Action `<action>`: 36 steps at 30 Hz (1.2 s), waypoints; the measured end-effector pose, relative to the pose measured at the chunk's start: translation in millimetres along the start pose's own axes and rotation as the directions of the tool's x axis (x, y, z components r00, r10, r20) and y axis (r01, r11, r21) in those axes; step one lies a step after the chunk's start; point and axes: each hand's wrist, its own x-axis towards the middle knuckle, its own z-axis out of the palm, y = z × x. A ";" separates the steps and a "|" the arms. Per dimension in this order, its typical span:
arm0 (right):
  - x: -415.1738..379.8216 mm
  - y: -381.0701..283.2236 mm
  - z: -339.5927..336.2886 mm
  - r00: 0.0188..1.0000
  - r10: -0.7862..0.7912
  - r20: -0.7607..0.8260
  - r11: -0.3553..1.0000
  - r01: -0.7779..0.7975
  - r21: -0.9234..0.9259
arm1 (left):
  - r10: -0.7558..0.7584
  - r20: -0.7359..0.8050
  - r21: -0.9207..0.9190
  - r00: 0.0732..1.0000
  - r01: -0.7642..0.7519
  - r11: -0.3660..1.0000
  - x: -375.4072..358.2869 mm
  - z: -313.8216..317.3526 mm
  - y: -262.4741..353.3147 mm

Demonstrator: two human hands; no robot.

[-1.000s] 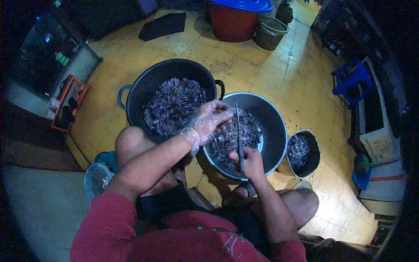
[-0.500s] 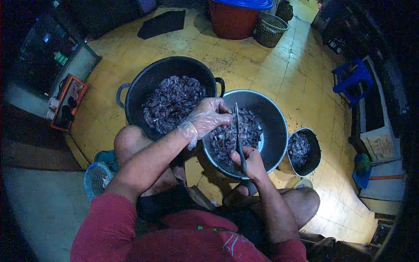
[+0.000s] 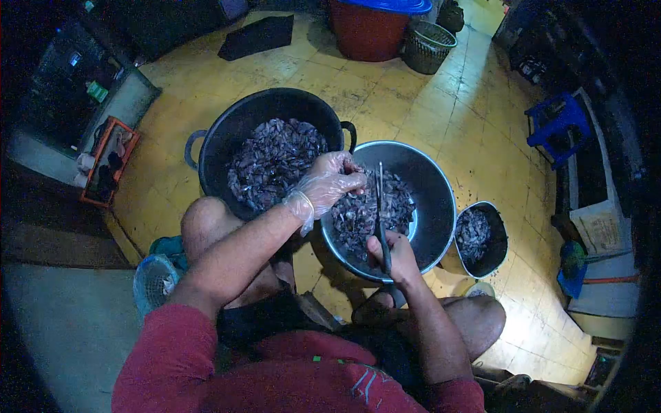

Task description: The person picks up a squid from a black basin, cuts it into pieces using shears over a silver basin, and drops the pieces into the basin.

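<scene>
My left hand [image 3: 332, 180], in a clear plastic glove with a band at the wrist, is closed in a pinch over the round metal basin [image 3: 432, 180]. A small dark piece, perhaps a small squid, shows at its fingertips; its kind is hard to make out. My right hand [image 3: 397, 256], bare, is wrapped around the dark handles of a pair of scissors [image 3: 381, 206], whose blades point up beside the left fingertips. Beneath both hands, many greyish-purple pieces [image 3: 354, 224] lie in the basin. Similar pieces [image 3: 275, 158] fill the bottom of the black two-handled tub [image 3: 227, 127] at left.
To the right of the basin stands a smaller container [image 3: 501, 241] with more greyish pieces. A blue mesh basket [image 3: 148, 286] is by my left leg. Farther off are a red tub [image 3: 368, 31] with a blue lid, a woven-look basket [image 3: 428, 49] and a blue stool [image 3: 561, 127].
The scissors have shifted slightly right, and their blades stand a little apart from the left fingertips. My left hand stays nearly in place, still pinching.
</scene>
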 end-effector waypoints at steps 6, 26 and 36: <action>5.2 -1.6 -19.8 0.977 0.005 -0.212 0.986 0.031 0.165 | 0.067 -0.025 0.428 0.997 -0.050 0.902 12.3 -39.0 36.4; 7.7 1.6 -12.0 0.991 0.013 -0.132 0.995 0.000 0.098 | -0.209 -0.243 0.969 0.947 0.225 -0.104 57.3 -202.5 -120.6; 6.6 1.9 -6.5 0.995 0.004 -0.100 0.989 0.011 0.145 | -0.086 -0.213 0.966 0.973 0.223 0.129 53.9 -176.9 -76.5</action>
